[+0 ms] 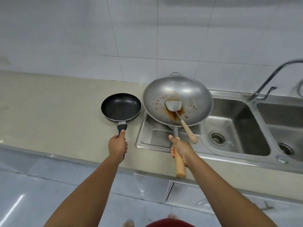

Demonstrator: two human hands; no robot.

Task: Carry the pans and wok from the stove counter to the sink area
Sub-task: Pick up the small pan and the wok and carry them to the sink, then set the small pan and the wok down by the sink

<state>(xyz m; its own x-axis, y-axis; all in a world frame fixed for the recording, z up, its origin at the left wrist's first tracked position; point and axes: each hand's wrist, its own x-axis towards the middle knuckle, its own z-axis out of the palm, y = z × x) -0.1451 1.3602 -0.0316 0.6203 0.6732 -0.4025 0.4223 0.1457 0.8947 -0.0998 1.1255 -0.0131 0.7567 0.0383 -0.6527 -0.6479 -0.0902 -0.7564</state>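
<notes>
Left hand (117, 145) grips the empty black frying pan (121, 107); right hand (180, 149) grips the sauce-stained wok (177, 99) holding a spatula (174, 106)

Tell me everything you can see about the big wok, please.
The wok is a wide, round, grey metal bowl with a small loop handle at its far rim and a long handle, metal then pale wood. The right hand grips the wooden part. Inside are reddish-brown sauce stains and a metal spatula with a wooden handle leaning over the near rim. The wok is over the sink's drainboard; whether it touches it is unclear.
</notes>
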